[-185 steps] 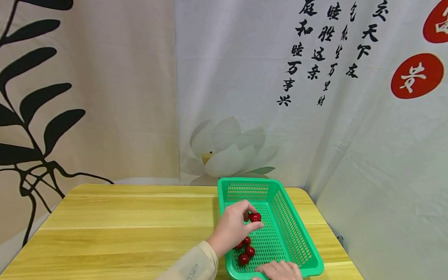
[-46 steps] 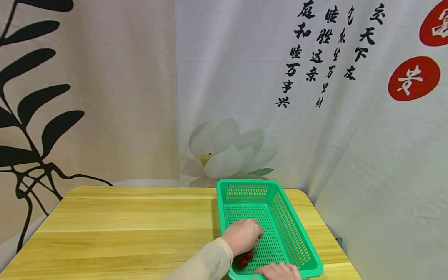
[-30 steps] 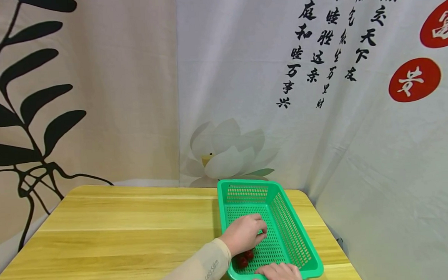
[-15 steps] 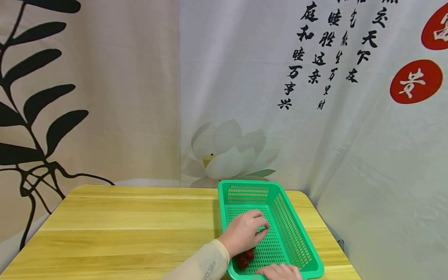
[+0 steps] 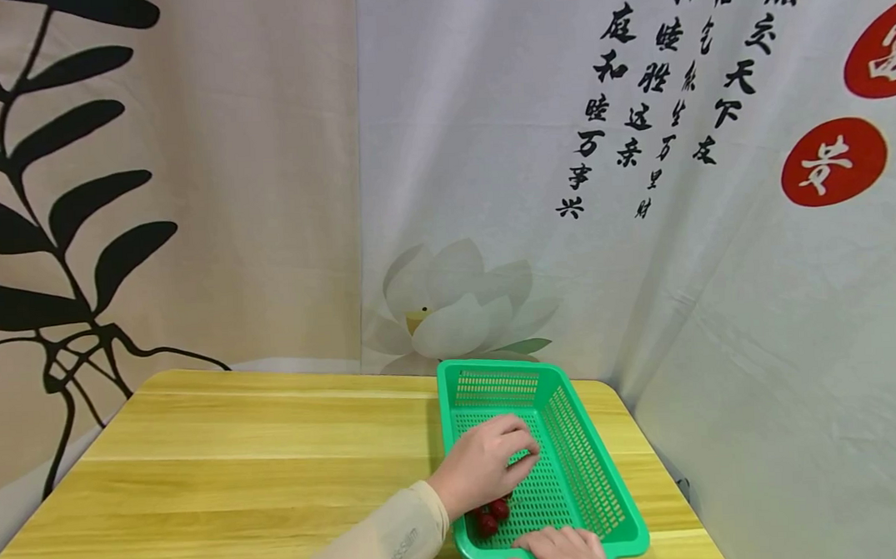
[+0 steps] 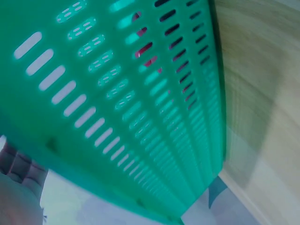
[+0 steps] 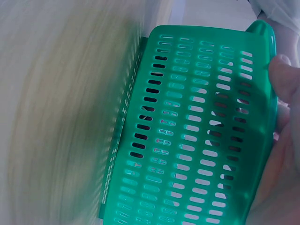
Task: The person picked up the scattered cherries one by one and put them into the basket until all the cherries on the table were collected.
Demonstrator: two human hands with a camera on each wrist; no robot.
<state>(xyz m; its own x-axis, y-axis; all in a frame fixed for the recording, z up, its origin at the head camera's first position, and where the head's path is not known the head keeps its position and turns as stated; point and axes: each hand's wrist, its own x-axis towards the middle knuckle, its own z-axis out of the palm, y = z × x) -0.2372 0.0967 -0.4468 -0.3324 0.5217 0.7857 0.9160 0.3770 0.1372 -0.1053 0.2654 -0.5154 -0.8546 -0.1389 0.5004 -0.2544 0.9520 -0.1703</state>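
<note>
A green plastic basket with slotted walls stands on the wooden table. Inside its near left corner lie several shiny dark red cherries, partly covered by my left wrist. My left hand is over the basket floor, fingers bent toward the thumb; whether something is pinched there I cannot tell. In the left wrist view, part of this hand shows past the basket's rim. My right hand grips the near rim, fingers over the inside and thumb against the outside in the right wrist view.
The wooden table extends to the left of the basket. Behind it hangs a pale printed curtain with plant and lotus pictures, and another stretch of cloth runs along the right side.
Earlier my left hand held a cherry above the basket. Since 1.5 seconds ago it has risen slightly away from the near corner, its fingers parting a little from the thumb. My right hand stays on the rim.
</note>
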